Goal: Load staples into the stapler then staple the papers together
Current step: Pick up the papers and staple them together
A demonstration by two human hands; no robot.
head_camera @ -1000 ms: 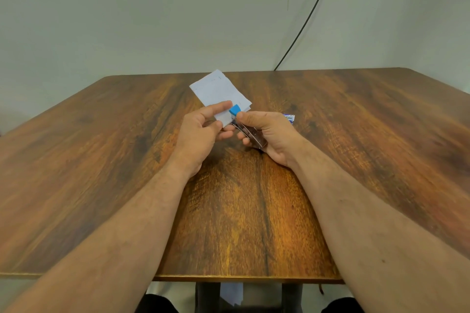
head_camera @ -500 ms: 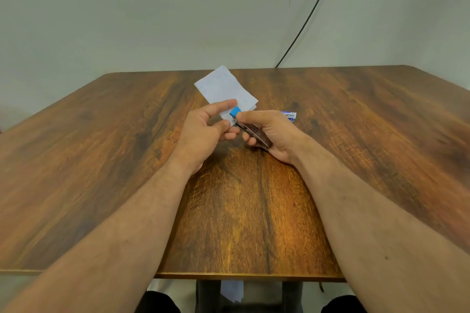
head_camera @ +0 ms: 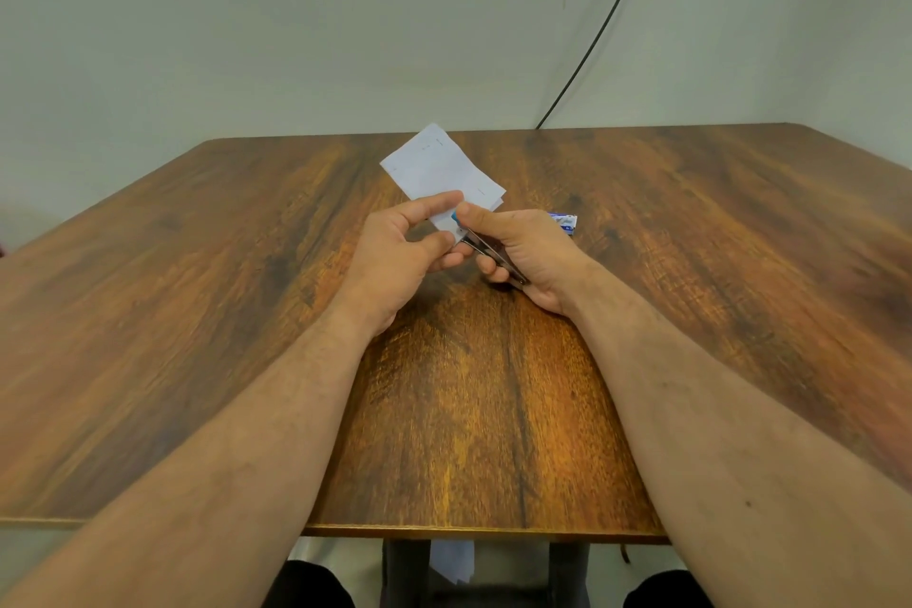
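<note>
Both hands clamp: left hand (head_camera: 395, 252) pinches papers (head_camera: 441, 170), right hand (head_camera: 523, 247) squeezes stapler (head_camera: 488, 249) (staple box (head_camera: 565, 222) just beyond) above surface (head_camera: 197, 311).

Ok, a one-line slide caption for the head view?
Left hand steadies white papers while right hand squeezes a small stapler on their corner, above a wooden table.

My two hands are crowding the middle of the brown wood-grain table (head_camera: 197, 311), with the white paper slips (head_camera: 439, 168) jutting up beyond them. A small blue-and-white staple box (head_camera: 565, 221) is lying just right of my right hand (head_camera: 523, 252) (partly hidden). Elsewhere the tabletop is lying open on both sides.
</note>
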